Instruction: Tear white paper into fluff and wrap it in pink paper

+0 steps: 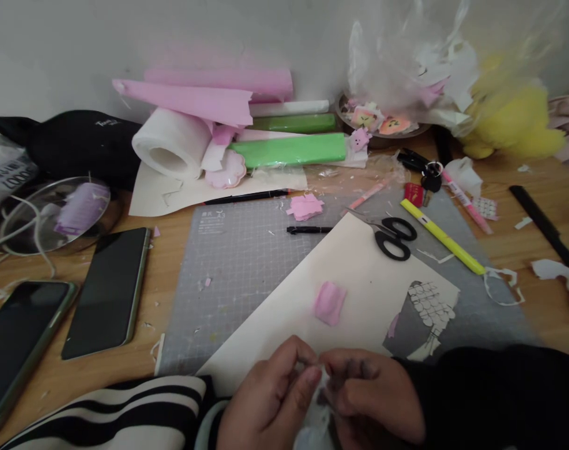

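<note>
Low in the middle of the head view, my left hand [275, 397] and my right hand [373, 390] meet with their fingertips pinched together. Between them is a small, crumpled whitish piece [318, 415]; blur and the fingers hide what kind of thing it is. Just beyond my hands, a puffy pink paper piece [330, 303] lies on a large cream sheet [284, 331]. Black-handled scissors [397, 239] rest at the sheet's upper edge. To the right is a scrap of paper with black scalloped outlines [432, 307].
A grey cutting mat [232, 262] lies under the sheet. Two phones [109, 290] are at the left. A yellow marker [441, 237], keys [429, 178] and a pink pen [467, 203] lie right. Behind stand a white tissue roll [172, 144], a green packet [294, 150] and a yellow plush [512, 122].
</note>
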`<state>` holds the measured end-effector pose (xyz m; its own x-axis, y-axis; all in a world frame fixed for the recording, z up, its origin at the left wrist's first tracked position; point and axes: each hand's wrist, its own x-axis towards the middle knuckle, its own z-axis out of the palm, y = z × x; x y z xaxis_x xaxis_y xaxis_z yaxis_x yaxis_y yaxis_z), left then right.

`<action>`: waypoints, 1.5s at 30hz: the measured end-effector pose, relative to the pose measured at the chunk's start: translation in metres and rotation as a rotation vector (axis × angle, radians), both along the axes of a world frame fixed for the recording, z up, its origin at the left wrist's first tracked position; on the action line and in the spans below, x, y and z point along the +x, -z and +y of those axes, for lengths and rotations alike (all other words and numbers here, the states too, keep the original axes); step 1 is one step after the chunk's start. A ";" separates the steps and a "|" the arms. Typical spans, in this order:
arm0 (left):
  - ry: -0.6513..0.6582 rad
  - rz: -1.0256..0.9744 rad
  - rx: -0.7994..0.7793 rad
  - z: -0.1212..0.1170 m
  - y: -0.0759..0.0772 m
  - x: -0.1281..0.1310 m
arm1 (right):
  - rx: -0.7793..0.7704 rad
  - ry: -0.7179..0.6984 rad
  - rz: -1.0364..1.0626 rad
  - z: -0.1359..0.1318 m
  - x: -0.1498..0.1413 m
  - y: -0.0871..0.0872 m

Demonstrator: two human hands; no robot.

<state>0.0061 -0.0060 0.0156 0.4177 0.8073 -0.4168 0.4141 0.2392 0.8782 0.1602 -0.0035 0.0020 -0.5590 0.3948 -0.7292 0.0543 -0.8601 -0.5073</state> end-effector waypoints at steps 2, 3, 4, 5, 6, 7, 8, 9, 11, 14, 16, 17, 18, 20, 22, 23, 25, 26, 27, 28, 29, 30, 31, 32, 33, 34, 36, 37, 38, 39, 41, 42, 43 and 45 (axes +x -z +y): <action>0.014 -0.005 -0.007 0.000 0.000 0.000 | 0.031 0.022 0.004 -0.002 0.000 0.000; 0.042 0.006 0.000 0.001 0.000 0.000 | 0.031 0.034 0.025 -0.003 0.000 0.000; 0.076 0.028 0.011 0.001 0.001 0.000 | 0.027 0.045 0.053 -0.003 -0.001 0.001; 0.110 0.056 0.019 0.001 0.001 0.000 | 0.020 0.050 0.082 -0.004 -0.002 0.001; 0.139 0.084 0.028 0.001 0.001 -0.001 | 0.009 0.049 0.104 -0.005 -0.002 0.001; 0.161 0.106 0.034 0.001 0.002 -0.001 | -0.003 0.045 0.111 -0.005 -0.003 0.001; 0.174 0.117 0.038 0.000 0.002 -0.001 | -0.019 0.032 0.106 -0.005 -0.004 0.001; 0.174 0.118 0.041 0.000 0.002 0.000 | -0.035 0.017 0.089 -0.005 -0.004 0.001; 0.158 0.095 0.042 0.000 0.001 0.000 | -0.055 -0.004 0.039 -0.005 -0.003 0.001; 0.101 0.056 0.014 0.000 0.000 0.000 | 0.000 -0.010 -0.042 -0.005 0.000 0.001; 0.078 0.042 -0.002 0.000 -0.001 0.000 | 0.038 -0.012 -0.072 -0.006 0.001 0.002; 0.082 0.038 -0.005 0.000 -0.001 0.000 | 0.047 -0.011 -0.065 -0.006 0.001 0.002; 0.096 0.041 -0.004 0.001 -0.001 0.000 | 0.046 -0.004 -0.042 -0.006 0.001 0.003; 0.136 0.070 0.007 0.001 0.000 0.000 | 0.036 0.022 0.043 -0.005 -0.001 0.002; 0.171 0.112 0.021 0.001 0.000 0.000 | 0.028 0.023 0.112 -0.003 -0.001 0.001; 0.180 0.127 0.029 0.001 0.000 0.000 | 0.026 0.016 0.122 -0.002 -0.001 0.000; 0.185 0.135 0.035 0.001 0.000 0.001 | 0.046 0.001 0.106 0.000 -0.001 -0.001; 0.179 0.130 0.035 0.001 0.000 0.001 | 0.061 -0.010 0.078 0.000 -0.001 -0.002; 0.165 0.126 0.036 0.001 -0.001 0.001 | 0.076 -0.023 0.041 0.000 0.000 -0.002; 0.150 0.123 0.033 0.002 -0.001 0.001 | 0.092 -0.030 -0.002 0.000 0.000 -0.002; 0.138 0.121 0.029 0.002 -0.001 0.001 | 0.105 -0.033 -0.039 -0.001 0.000 -0.001; 0.132 0.122 0.023 0.002 -0.001 0.001 | 0.110 -0.037 -0.058 -0.003 0.000 0.000; 0.133 0.126 0.018 0.002 -0.001 0.002 | 0.108 -0.036 -0.056 -0.004 0.000 0.001; 0.138 0.132 0.013 0.002 -0.001 0.002 | 0.103 -0.032 -0.029 -0.005 0.000 0.003; 0.147 0.138 0.009 0.002 -0.001 0.002 | 0.090 -0.032 0.011 -0.006 0.000 0.005; 0.153 0.142 0.009 0.002 0.000 0.002 | 0.072 -0.039 0.047 -0.007 -0.001 0.006; 0.156 0.149 0.013 0.001 0.001 0.002 | 0.033 -0.053 0.078 -0.007 -0.001 0.008; 0.157 0.150 0.017 0.001 0.001 0.002 | 0.009 -0.061 0.077 -0.007 -0.001 0.008; 0.161 0.149 0.019 0.001 0.001 0.002 | -0.019 -0.074 0.073 -0.006 -0.001 0.007; 0.166 0.151 0.021 0.001 0.001 0.002 | -0.046 -0.088 0.068 -0.005 -0.001 0.006; 0.178 0.155 0.027 0.001 0.000 0.002 | -0.055 -0.096 0.054 -0.002 -0.001 0.003; 0.181 0.156 0.031 0.001 0.000 0.002 | -0.033 -0.095 0.043 -0.001 -0.001 0.001; 0.183 0.156 0.033 0.001 -0.001 0.002 | -0.003 -0.098 0.024 0.000 -0.001 0.001; 0.178 0.159 0.030 0.001 -0.001 0.002 | 0.052 -0.097 -0.034 0.001 0.000 0.001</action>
